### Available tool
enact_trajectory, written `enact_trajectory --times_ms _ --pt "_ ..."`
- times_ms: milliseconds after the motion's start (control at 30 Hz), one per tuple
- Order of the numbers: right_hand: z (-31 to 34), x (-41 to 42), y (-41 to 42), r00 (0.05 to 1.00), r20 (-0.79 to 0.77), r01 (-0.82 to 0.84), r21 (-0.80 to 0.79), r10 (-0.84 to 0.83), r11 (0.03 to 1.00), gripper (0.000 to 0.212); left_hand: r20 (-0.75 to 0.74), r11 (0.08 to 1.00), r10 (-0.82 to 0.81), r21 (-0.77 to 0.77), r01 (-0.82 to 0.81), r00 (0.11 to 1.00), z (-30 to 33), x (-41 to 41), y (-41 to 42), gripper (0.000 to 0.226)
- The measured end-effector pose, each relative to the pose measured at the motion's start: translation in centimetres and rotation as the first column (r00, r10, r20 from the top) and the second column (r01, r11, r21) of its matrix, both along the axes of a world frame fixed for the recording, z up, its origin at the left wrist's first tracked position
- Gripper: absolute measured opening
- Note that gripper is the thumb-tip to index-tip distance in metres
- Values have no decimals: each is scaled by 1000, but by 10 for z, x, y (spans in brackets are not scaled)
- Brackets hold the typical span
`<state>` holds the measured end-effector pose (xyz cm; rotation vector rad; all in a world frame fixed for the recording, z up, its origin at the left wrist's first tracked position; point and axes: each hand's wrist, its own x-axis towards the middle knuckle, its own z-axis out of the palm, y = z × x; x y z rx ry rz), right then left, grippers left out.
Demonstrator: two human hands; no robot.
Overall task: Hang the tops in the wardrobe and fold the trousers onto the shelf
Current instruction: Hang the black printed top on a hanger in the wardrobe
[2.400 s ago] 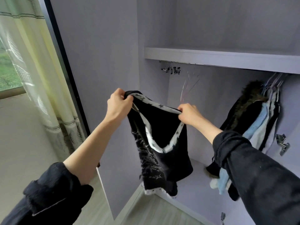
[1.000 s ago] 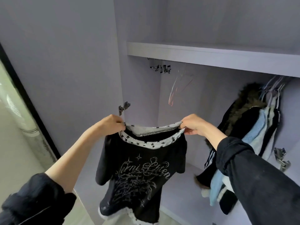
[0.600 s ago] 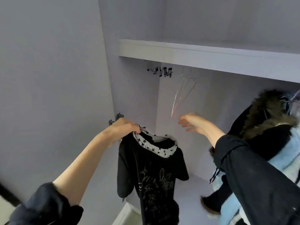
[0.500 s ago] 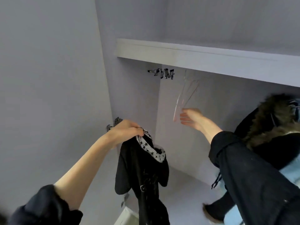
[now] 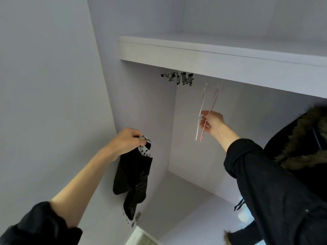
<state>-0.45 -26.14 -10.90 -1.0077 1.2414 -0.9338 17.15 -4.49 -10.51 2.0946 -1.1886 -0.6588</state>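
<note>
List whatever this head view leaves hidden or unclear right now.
- Rail: hidden behind the shelf edge; only the hanger tops show.
- Right hand: its grip on the hangers is too blurred to judge.
- Black top: bunched under the left hand, print hidden in its folds.
- Fur-trimmed coat: cut off by the right edge and sleeve.

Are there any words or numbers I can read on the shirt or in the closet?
No, none can be read right now.
Black top, held bunched up by the left hand: it has pale marks on the front, but they are folded and too blurred to read.
Its collar shows only little star shapes, no letters.
Hangers at the right hand, shelf: no writing shows.
</note>
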Motion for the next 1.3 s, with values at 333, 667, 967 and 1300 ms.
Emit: enact_trajectory --times_ms 333,667,967,1300 --pt "-7 -56 6 938 -252 111 -436 -240 893 20 47 1000 14 7 -14 999 -9 -37 5 28" --pt "-49 -127 57 835 -528 1 -278 -153 961 49 156 994 96 43 -104 983 -23 -91 22 5" --pt "-108 -183 138 999 -34 -32 -181 26 983 19 179 995 44 75 -58 983 -32 -127 34 16" --pt "-135 -196 150 968 177 144 176 -175 974 36 372 994 -12 104 -29 928 -49 -117 49 30"
